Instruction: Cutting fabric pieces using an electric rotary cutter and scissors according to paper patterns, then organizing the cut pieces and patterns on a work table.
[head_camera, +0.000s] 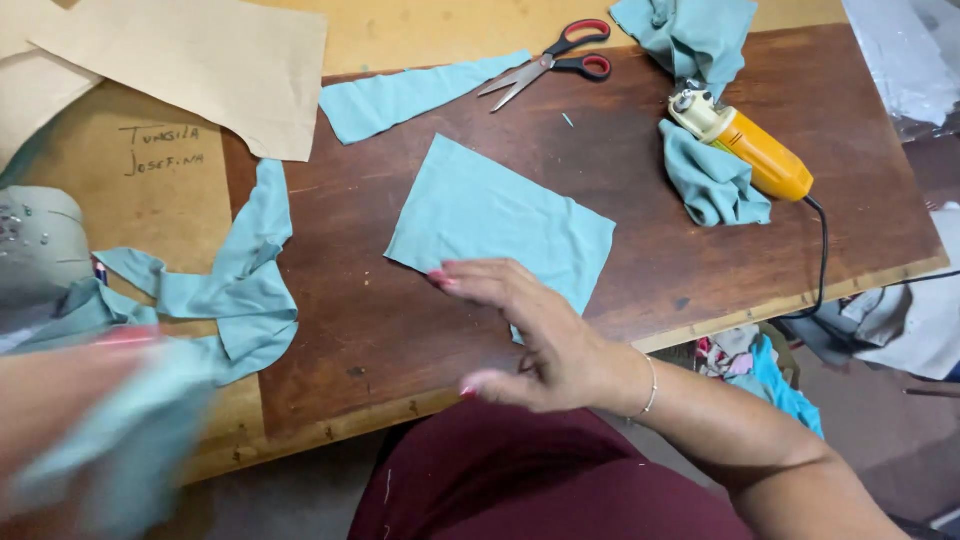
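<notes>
Teal square (500, 220) lies mid-table under the flat, open right hand (535, 340), and could skid or crease if pressed unevenly, while the blurred left hand (70, 420) clutches loose teal cloth (130, 440) near-left.

The left hand (70, 400) is motion-blurred at the tabletop's (400, 330) near left edge, and whether it grips the blurred teal cloth (130, 450) there is unclear. The right hand (540, 340) hides the near corner of the flat teal fabric square (490, 215).
</notes>
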